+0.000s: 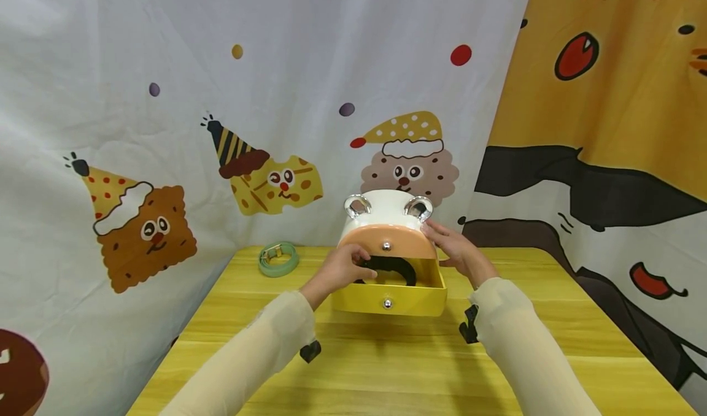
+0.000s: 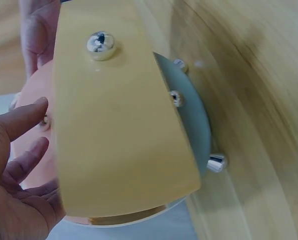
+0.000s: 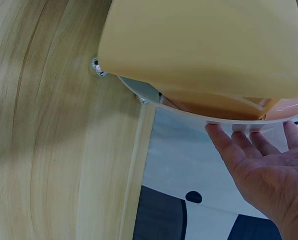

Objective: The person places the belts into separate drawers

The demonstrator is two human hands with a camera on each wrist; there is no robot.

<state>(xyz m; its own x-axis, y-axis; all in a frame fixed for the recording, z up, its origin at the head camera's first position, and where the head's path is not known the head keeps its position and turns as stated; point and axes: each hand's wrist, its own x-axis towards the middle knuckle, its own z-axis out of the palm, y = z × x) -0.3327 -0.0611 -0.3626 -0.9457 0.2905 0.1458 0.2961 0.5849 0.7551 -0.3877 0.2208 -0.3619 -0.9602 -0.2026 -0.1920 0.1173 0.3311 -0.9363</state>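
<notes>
A small drawer cabinet [image 1: 381, 213] with a white rounded top and two silver ears stands on the table. Its peach upper drawer [image 1: 361, 235] is closed, while the yellow drawer [image 1: 420, 302] below is pulled out. Inside that yellow drawer lies a curved black band [image 1: 410, 272], partly hidden by the drawer front and the left hand. My left hand [image 1: 339, 269] is over the drawer's left side, thumb and forefinger apart beside the band. With extended fingers, my right hand [image 3: 268, 165] rests against the cabinet's white right side.
A coiled green belt [image 1: 278, 269] with a gold buckle lies at the table's back left. The wooden table [image 1: 353, 373] reaches back to a white cartoon-printed curtain [image 1: 309, 48]. Silver feet [image 2: 217, 162] and silver knobs [image 1: 388, 304] stick out from the cabinet.
</notes>
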